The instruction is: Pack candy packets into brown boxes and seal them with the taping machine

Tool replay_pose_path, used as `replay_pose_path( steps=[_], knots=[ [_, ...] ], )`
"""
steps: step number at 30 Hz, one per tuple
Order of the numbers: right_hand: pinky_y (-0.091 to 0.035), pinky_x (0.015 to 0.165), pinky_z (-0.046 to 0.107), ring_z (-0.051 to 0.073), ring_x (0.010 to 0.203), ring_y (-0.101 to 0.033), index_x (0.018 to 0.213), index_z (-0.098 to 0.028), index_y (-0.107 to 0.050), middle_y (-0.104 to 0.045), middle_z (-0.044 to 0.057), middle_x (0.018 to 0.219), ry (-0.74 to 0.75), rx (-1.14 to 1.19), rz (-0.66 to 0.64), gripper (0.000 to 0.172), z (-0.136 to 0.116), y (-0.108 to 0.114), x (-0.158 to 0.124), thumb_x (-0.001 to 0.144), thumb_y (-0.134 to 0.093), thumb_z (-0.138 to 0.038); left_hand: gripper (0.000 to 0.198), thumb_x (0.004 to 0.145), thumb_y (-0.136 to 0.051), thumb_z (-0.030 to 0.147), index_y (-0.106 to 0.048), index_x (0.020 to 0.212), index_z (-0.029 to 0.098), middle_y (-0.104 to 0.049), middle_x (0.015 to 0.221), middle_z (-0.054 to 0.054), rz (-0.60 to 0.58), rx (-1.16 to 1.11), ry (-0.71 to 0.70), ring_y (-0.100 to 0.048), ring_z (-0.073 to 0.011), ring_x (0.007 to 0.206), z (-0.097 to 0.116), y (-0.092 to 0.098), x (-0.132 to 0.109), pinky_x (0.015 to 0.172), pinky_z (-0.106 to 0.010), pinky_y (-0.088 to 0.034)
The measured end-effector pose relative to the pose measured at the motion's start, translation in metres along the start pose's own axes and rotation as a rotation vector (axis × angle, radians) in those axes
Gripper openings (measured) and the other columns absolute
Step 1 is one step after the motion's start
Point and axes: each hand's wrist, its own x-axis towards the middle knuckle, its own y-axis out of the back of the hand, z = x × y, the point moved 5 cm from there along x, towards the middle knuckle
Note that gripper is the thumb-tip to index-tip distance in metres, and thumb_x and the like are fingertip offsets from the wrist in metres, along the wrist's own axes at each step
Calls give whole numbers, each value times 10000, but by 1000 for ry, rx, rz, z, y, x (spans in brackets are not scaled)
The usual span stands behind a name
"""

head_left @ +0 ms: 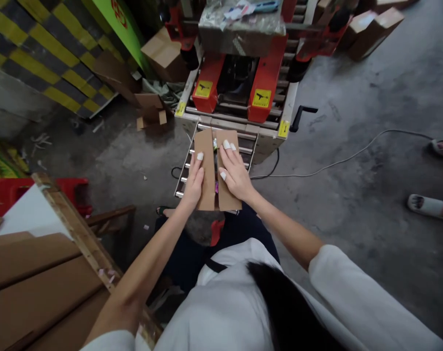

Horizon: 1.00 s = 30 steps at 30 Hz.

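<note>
A brown cardboard box (206,190) rests on the short roller conveyor (246,143) in front of me. Its two long top flaps lie folded inward, with a narrow gap between them where small colourful contents show. My left hand (194,181) lies along the box's left side, its fingers stretched forward at the edge of the left flap. Spread on top of the right flap is my right hand (235,170), palm down. White coverings wrap several of my fingertips. Neither hand is closed around anything.
Ahead stands a red carton-sealing machine (260,92) with a crank handle (304,117) on its right. A cable (338,163) crosses the floor toward another person's feet (426,204). Flattened cardboard (42,302) lies at left by a wooden frame (75,224). An open carton (150,109) sits beyond.
</note>
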Motion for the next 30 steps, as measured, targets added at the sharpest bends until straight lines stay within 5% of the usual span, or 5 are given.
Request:
replay_pose_path(
  steps=[8,15,24,27,30],
  knots=[
    [-188,1287,527,289,1604,-87,1635,-114,-216,-161,97,1725,-23,-100,-45,663,-1,2,8,1006,-281,-314,560,1062,-295,476,-366,1579,273,-55,1742,-45,9,265,-15,-127,-260,1601,20,-10,12,1305,-446,-198],
    [-181,1264,584,318,1598,-95,1641,-132,-192,-153,116,1725,-31,-207,-39,662,-4,2,13,1009,-280,-309,558,1027,-378,443,-395,1564,292,-51,1737,-71,13,395,107,-480,-411,1416,23,-16,16,1097,-549,-509],
    [-178,1159,765,430,1558,-185,1628,-76,-183,-180,287,1673,157,-435,-181,1047,-35,-8,-38,855,-655,-601,555,1011,-370,322,-405,1559,246,-185,1693,-175,-62,336,91,-378,-399,1497,16,-16,45,1174,-611,-394],
    [-242,1134,769,433,1547,-228,1614,-78,-232,-207,303,1660,89,-477,-122,993,-25,-7,-7,865,-656,-574,572,986,-409,272,-410,1542,137,-253,1665,-212,-43,213,18,-249,-337,1566,17,-14,64,1264,-534,-270],
    [-272,1094,803,472,1525,-263,1590,-74,-298,-228,329,1641,31,-461,-21,1005,-1,4,56,842,-665,-636,671,947,-513,349,-363,1553,106,-276,1657,-226,105,87,-17,-220,-329,1575,13,-4,48,1274,-516,-262]
  ],
)
